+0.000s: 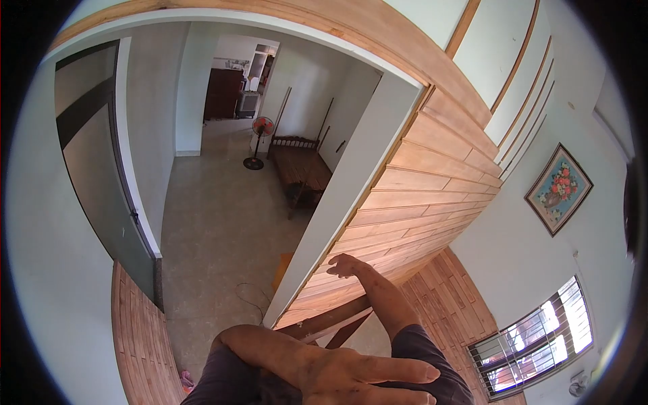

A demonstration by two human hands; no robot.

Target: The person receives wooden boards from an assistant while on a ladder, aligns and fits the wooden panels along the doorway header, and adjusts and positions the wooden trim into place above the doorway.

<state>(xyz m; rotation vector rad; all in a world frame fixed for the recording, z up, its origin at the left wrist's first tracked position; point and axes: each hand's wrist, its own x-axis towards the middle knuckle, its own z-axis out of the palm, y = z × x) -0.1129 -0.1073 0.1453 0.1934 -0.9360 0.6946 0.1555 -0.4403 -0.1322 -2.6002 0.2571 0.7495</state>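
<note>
My left hand (368, 374) is large and close at the bottom of the head view. Its fingers stretch to the right, apart, with nothing visible between them. Farther away, my right hand (344, 266) reaches toward the left edge of the wood-plank wall (405, 196), beside the white door jamb (351, 182). Its fingers are apart and slightly bent; whether they touch the planks I cannot tell. Below that hand runs a brown wooden beam (334, 318). A wooden trim strip (283, 15) curves over the opening.
Bare battens (516, 57) line the upper wall. Through the opening are a standing fan (254, 163), a wooden bed (300, 169) and a cable (251, 297) on the floor. A dark-framed door (101, 155) is left; a framed flower picture (559, 189) and barred window (533, 344) are right.
</note>
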